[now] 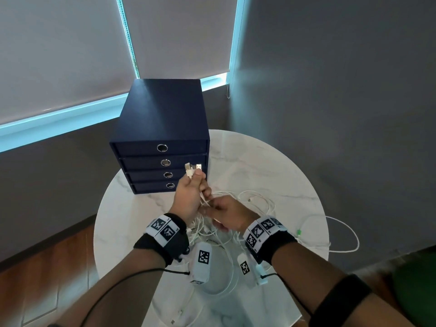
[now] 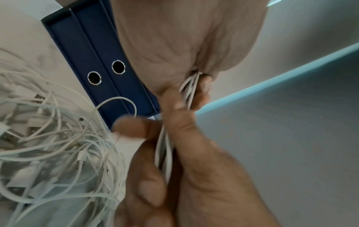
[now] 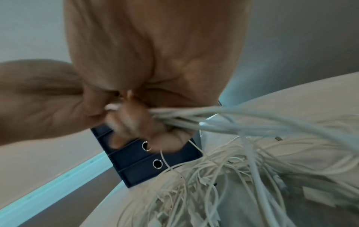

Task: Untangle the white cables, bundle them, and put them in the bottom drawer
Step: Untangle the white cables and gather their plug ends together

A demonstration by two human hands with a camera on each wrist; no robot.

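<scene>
A tangle of white cables [image 1: 247, 208] lies on the round marble table [image 1: 271, 161]. My left hand [image 1: 195, 182] grips several cable ends, whose USB plugs [image 1: 192, 169] stick up above the fist. Just below it, my right hand [image 1: 217, 208] pinches the same strands. In the left wrist view the left fingers [image 2: 202, 92] clamp the white cables [image 2: 189, 90], and the right hand [image 2: 174, 153] holds them lower down. The right wrist view shows the right fingers [image 3: 136, 122] curled round white cables [image 3: 223, 119]. The navy drawer unit [image 1: 160, 119] stands behind, its bottom drawer [image 1: 151, 187] closed.
One cable loop [image 1: 349, 237] hangs past the table's right edge, with a small green piece [image 1: 299, 232] on it. All the drawers are closed. A green object [image 1: 412, 291] sits low at the right. Wooden floor [image 1: 47, 267] shows at the left.
</scene>
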